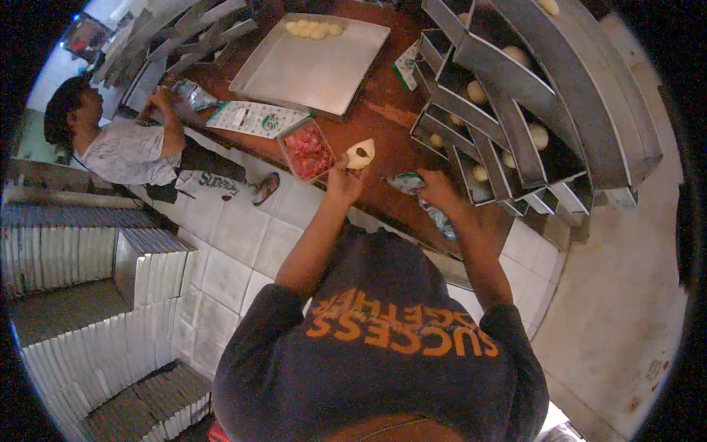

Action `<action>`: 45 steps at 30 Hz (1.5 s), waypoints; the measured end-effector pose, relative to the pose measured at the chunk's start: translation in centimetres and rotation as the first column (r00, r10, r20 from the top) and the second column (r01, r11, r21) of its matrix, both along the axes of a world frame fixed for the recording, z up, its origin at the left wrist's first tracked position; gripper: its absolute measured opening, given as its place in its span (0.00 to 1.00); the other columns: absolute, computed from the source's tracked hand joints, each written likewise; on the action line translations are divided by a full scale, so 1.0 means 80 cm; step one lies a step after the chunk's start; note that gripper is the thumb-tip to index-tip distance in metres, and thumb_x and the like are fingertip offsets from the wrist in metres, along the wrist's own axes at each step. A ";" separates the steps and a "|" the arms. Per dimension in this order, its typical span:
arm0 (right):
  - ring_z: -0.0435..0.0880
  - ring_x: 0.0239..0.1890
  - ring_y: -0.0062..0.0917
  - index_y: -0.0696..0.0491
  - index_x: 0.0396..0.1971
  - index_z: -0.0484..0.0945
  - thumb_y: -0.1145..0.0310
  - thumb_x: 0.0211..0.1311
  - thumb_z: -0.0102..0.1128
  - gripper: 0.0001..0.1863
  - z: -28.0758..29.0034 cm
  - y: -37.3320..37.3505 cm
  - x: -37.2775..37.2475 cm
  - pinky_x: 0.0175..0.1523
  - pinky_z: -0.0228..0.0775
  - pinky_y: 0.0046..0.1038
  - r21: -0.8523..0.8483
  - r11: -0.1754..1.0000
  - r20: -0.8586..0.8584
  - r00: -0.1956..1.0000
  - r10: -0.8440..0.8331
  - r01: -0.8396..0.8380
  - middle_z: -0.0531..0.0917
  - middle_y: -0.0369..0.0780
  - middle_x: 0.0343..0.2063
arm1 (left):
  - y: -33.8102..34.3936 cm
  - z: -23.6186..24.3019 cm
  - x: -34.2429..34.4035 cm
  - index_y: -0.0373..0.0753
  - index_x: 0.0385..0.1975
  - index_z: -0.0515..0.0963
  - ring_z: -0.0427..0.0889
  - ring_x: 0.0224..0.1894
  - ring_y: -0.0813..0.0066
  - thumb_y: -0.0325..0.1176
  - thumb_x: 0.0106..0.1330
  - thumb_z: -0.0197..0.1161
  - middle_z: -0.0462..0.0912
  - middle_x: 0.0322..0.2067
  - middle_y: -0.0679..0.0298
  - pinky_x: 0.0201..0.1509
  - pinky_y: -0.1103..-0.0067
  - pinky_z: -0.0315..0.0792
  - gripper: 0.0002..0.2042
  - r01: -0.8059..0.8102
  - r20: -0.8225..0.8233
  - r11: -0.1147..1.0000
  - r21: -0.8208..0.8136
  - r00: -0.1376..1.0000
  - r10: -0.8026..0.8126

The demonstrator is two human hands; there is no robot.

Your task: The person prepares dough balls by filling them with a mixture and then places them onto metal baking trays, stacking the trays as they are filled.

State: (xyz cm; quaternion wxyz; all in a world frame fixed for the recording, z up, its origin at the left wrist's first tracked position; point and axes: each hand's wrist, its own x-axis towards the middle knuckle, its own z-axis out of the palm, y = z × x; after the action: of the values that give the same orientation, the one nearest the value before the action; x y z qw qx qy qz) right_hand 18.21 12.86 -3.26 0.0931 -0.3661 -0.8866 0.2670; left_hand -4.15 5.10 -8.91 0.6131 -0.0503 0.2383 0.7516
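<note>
My left hand [344, 179] holds a flattened pale dough piece [361, 160] with a small dark blob on its middle, just right of a clear container of chopped red stuff [304, 150]. My right hand [434, 188] grips a shiny silver-and-green pouch or bag [405, 184] on the brown worktable [381, 110]; its contents are hidden. A printed white-and-green sheet or packet [250, 121] lies behind the container. Farther back, a large metal tray [302, 70] has several pale dough pieces along its far edge.
Stacked metal trays with dough balls [501, 140] crowd the table's right side. A co-worker [125, 147] works at the left, hands at the table. Piled tins [147, 258] fill the lower left, beside a tiled floor [228, 272].
</note>
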 end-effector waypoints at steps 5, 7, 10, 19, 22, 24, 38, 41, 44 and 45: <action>0.77 0.36 0.30 0.59 0.41 0.72 0.64 0.47 0.61 0.21 -0.026 -0.004 -0.012 0.43 0.69 0.28 -0.640 0.733 -0.337 0.774 -0.536 0.230 0.78 0.42 0.35 | -0.014 0.074 0.034 0.34 0.47 0.62 0.73 0.46 0.63 0.42 0.62 0.49 0.70 0.45 0.56 0.47 0.69 0.72 0.20 0.305 -0.035 0.946 0.107 0.952 -0.303; 0.78 0.35 0.29 0.59 0.38 0.74 0.62 0.46 0.62 0.20 -0.067 -0.006 -0.008 0.44 0.68 0.28 -0.800 0.568 -0.404 0.529 -0.746 0.190 0.79 0.41 0.35 | -0.019 0.078 0.061 0.35 0.47 0.63 0.73 0.46 0.64 0.42 0.60 0.52 0.71 0.44 0.56 0.47 0.72 0.72 0.21 0.408 -0.086 0.909 0.083 0.912 -0.401; 0.77 0.37 0.27 0.57 0.34 0.77 0.63 0.46 0.62 0.17 0.049 -0.051 -0.018 0.48 0.66 0.28 -0.908 0.398 -0.418 0.288 -0.862 -0.128 0.79 0.41 0.37 | -0.026 0.079 0.083 0.36 0.48 0.62 0.71 0.47 0.65 0.47 0.62 0.47 0.70 0.46 0.58 0.50 0.71 0.69 0.22 0.357 -0.068 0.932 0.063 0.933 -0.353; 0.76 0.42 0.32 0.56 0.31 0.78 0.70 0.44 0.60 0.11 0.109 -0.112 0.062 0.45 0.66 0.29 -0.153 0.801 -0.660 0.543 -0.519 0.579 0.78 0.44 0.38 | -0.050 0.163 0.199 0.45 0.51 0.60 0.67 0.48 0.71 0.51 0.63 0.42 0.67 0.47 0.64 0.53 0.73 0.59 0.22 0.553 -0.149 0.812 0.186 0.833 -0.533; 0.75 0.39 0.34 0.56 0.32 0.77 0.71 0.42 0.62 0.13 0.105 -0.121 0.097 0.45 0.65 0.31 -0.305 0.807 -0.675 0.483 -0.558 0.506 0.78 0.44 0.36 | -0.046 0.164 0.218 0.46 0.48 0.64 0.69 0.45 0.74 0.50 0.62 0.44 0.70 0.42 0.66 0.49 0.74 0.63 0.20 0.641 -0.152 0.767 0.020 0.760 -0.632; 0.75 0.39 0.35 0.57 0.32 0.77 0.71 0.41 0.62 0.14 0.101 -0.126 0.114 0.46 0.65 0.31 -0.132 0.882 -0.677 0.609 -0.413 0.451 0.77 0.44 0.36 | -0.038 0.162 0.231 0.45 0.46 0.66 0.70 0.42 0.76 0.50 0.62 0.45 0.71 0.39 0.67 0.44 0.75 0.65 0.19 0.648 -0.187 0.761 -0.043 0.743 -0.643; 0.75 0.32 0.35 0.59 0.27 0.73 0.74 0.39 0.60 0.11 0.089 -0.158 0.146 0.37 0.65 0.30 0.077 0.706 -0.645 0.575 -0.503 0.704 0.75 0.45 0.29 | -0.044 0.146 0.280 0.34 0.37 0.72 0.74 0.31 0.79 0.41 0.57 0.58 0.76 0.32 0.64 0.35 0.82 0.69 0.16 0.569 -0.673 0.793 -0.219 0.500 -0.545; 0.73 0.34 0.37 0.59 0.25 0.74 0.74 0.37 0.59 0.10 0.099 -0.156 0.130 0.40 0.63 0.32 0.297 0.662 -0.642 0.657 -0.394 0.688 0.75 0.45 0.29 | -0.042 0.138 0.280 0.35 0.37 0.72 0.74 0.34 0.76 0.45 0.57 0.58 0.76 0.33 0.65 0.39 0.80 0.69 0.18 0.551 -0.522 0.808 -0.209 0.636 -0.568; 0.70 0.38 0.38 0.57 0.25 0.74 0.74 0.37 0.58 0.10 0.087 -0.158 0.136 0.45 0.59 0.36 0.145 0.742 -0.587 0.661 -0.468 0.655 0.74 0.43 0.31 | -0.053 0.147 0.285 0.35 0.35 0.72 0.74 0.33 0.77 0.44 0.56 0.58 0.75 0.32 0.65 0.36 0.80 0.69 0.17 0.529 -0.515 0.801 -0.280 0.621 -0.591; 0.69 0.40 0.39 0.56 0.25 0.73 0.73 0.37 0.58 0.10 0.086 -0.159 0.136 0.46 0.57 0.38 0.029 0.774 -0.573 0.645 -0.505 0.632 0.73 0.43 0.32 | -0.054 0.148 0.286 0.35 0.35 0.72 0.74 0.32 0.78 0.43 0.56 0.59 0.75 0.31 0.65 0.34 0.80 0.69 0.17 0.536 -0.478 0.794 -0.287 0.638 -0.604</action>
State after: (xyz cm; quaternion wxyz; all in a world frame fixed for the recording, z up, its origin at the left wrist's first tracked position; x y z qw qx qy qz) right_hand 29.12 0.14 3.63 0.4567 -0.5247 -0.6866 0.2115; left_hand 18.73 0.79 2.91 0.7198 0.2082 0.4504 0.4855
